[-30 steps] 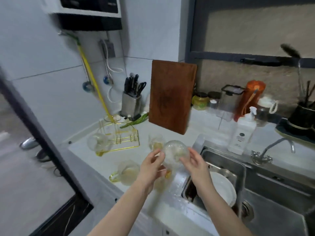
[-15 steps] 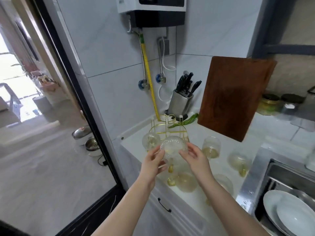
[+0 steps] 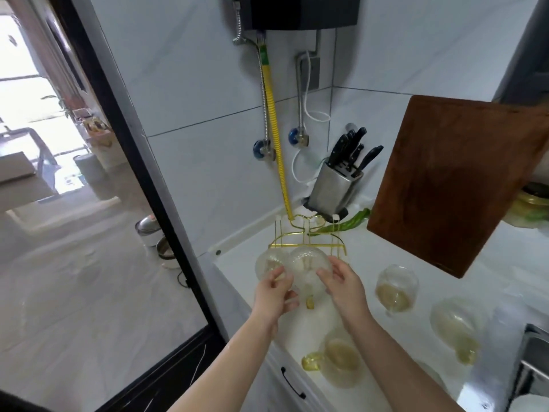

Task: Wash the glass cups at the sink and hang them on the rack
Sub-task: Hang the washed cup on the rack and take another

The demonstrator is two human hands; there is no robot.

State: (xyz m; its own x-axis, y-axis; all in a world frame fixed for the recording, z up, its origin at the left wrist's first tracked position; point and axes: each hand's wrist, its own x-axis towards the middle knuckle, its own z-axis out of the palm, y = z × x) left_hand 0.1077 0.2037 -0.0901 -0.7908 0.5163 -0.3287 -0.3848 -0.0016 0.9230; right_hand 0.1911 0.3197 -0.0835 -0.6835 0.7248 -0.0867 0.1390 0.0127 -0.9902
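I hold one glass cup (image 3: 309, 270) between both hands, bottom up: my left hand (image 3: 274, 295) curls its fingers on the left side, my right hand (image 3: 344, 285) on the right side. This cup is just in front of the gold rack (image 3: 309, 233), where one cup (image 3: 267, 264) hangs. Three other cups (image 3: 396, 288) stand on the counter (image 3: 490, 263).

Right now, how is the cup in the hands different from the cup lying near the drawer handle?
The held cup is up in the air by the gold rack; the lying cup rests on the counter. The left hand and right hand grip the held cup; nothing touches the lying cup. The held cup's rounded bottom faces up; the lying cup is on its side. Both are clear glass with yellow handles.
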